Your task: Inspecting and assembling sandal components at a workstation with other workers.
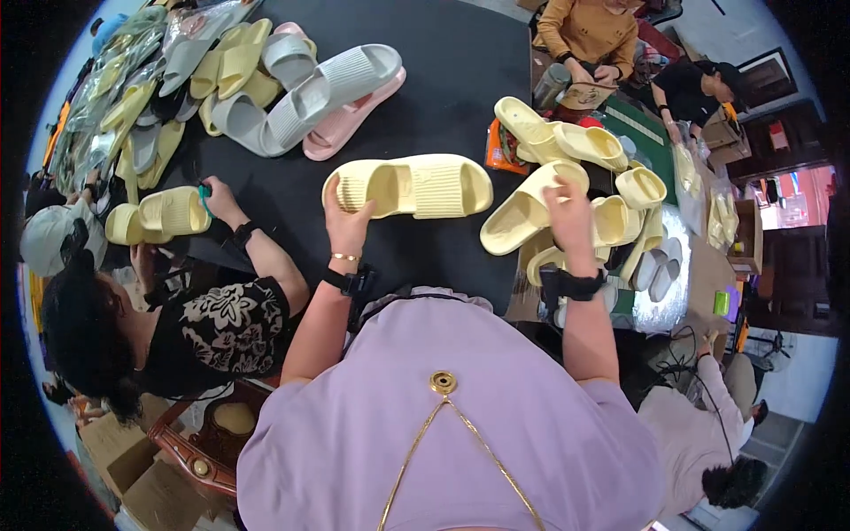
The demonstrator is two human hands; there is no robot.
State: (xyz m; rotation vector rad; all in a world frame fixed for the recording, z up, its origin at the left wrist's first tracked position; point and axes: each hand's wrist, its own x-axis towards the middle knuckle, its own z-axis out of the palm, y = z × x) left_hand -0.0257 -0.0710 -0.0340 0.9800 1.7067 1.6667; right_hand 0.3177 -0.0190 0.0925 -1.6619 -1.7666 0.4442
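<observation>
The left hand grasps joined yellow slippers by their left end over the black table. The right hand overlaps a pale-yellow slipper at right; grip indeterminable.

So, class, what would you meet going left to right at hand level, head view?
Pale-yellow ribbed slippers, co-worker's hand, left hand holding pale-yellow ribbed footwear, right hand, grey slippers, brown cardboard box.

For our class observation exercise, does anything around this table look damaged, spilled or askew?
No spill or damage shows. The yellow slippers by the right hand lie jumbled, pointing different ways, so they look untidy.
</observation>
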